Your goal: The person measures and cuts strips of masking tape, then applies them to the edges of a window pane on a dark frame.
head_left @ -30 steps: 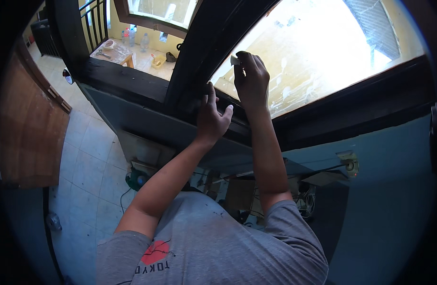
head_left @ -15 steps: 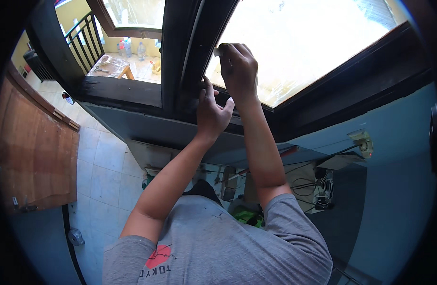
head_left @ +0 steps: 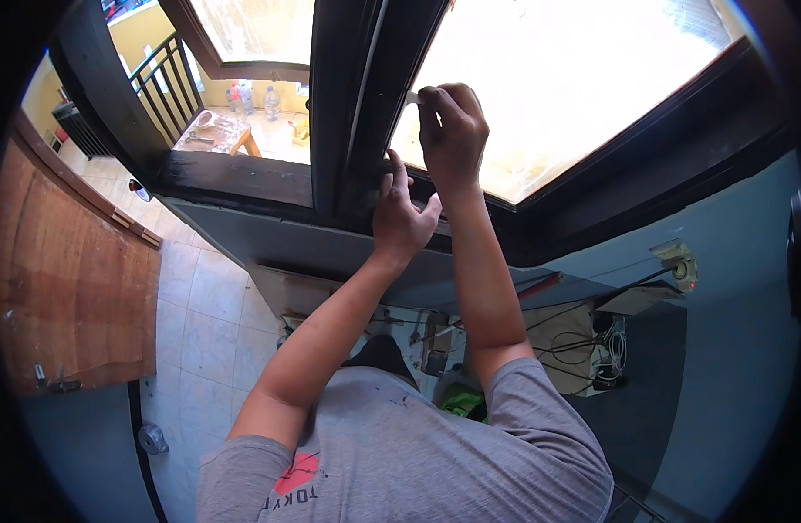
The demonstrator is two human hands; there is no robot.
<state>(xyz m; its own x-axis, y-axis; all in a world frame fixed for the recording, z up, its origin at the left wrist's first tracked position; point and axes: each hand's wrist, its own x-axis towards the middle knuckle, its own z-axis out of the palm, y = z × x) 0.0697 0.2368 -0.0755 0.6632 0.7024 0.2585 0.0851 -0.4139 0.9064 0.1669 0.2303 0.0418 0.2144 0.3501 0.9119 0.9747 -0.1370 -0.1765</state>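
My right hand [head_left: 454, 139] is raised against the bright window pane [head_left: 540, 96], its fingers pinched on a small pale, flat piece [head_left: 413, 98]. The piece meets the inner edge of the dark window frame [head_left: 352, 139]; its exact kind is too small to tell. Lower and to the left, my left hand [head_left: 402, 218] rests at the frame's bottom corner. Its index finger points up along the frame, and the thumb is spread away from the other fingers. Pale smears mark the lower part of the glass.
A wooden door [head_left: 78, 279] stands at the left. Through the opening, a small paint-marked table [head_left: 216, 138] and several plastic bottles [head_left: 272, 103] show. Below right, loose cables [head_left: 605, 349] hang near a wall socket [head_left: 682, 268]. A grey tape roll [head_left: 153, 438] lies at lower left.
The whole view has shifted slightly, so the scene sits further right and lower. My right hand has turned a little at the frame edge; my left hand keeps its place at the corner.
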